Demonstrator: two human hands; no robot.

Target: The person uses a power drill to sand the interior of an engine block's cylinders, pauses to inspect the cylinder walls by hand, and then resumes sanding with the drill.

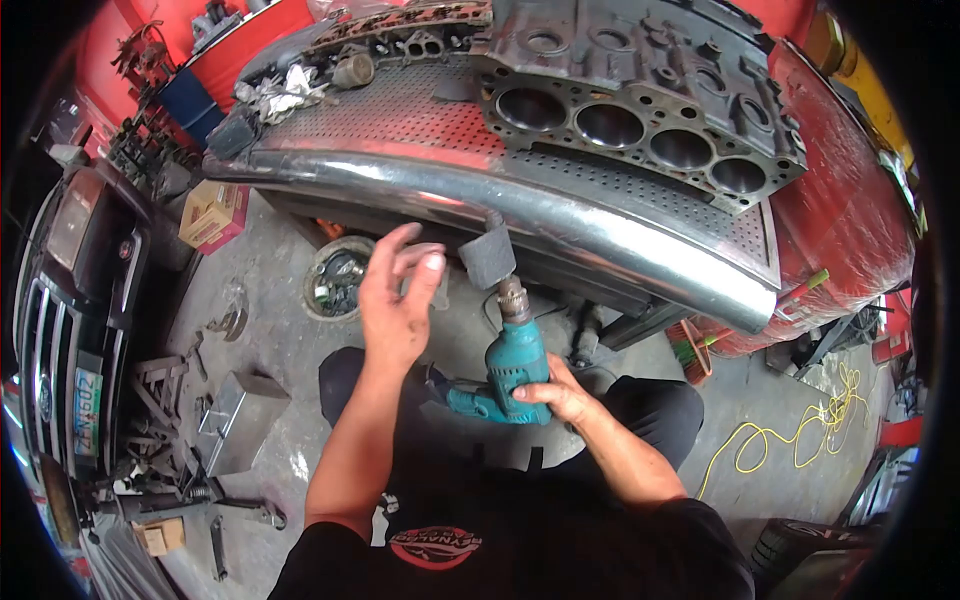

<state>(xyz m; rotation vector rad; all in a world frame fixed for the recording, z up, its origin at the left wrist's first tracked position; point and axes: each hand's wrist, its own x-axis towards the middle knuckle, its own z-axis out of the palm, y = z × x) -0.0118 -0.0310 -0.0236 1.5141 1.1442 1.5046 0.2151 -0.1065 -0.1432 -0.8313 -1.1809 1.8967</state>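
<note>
A teal power drill (517, 365) is in my right hand (565, 393), which wraps round its body with the thumb along the side. The drill points up and away from me. In its chuck (513, 300) sits a shaft carrying a dark grey strip of sandpaper (488, 257), wound into a flap. My left hand (402, 295) is raised just left of the sandpaper, not touching it. Its fingers are bent but apart, with nothing visible between them. Beyond both hands runs the bench's rounded shiny metal front edge (480, 200).
An engine block (640, 125) with several cylinder bores lies on the perforated benchtop (390, 110). Below stands a bucket (322, 285) of parts. A vehicle front (70, 330) is on the left, a metal box (240, 425) on the floor, and a yellow cord (790, 435) at right.
</note>
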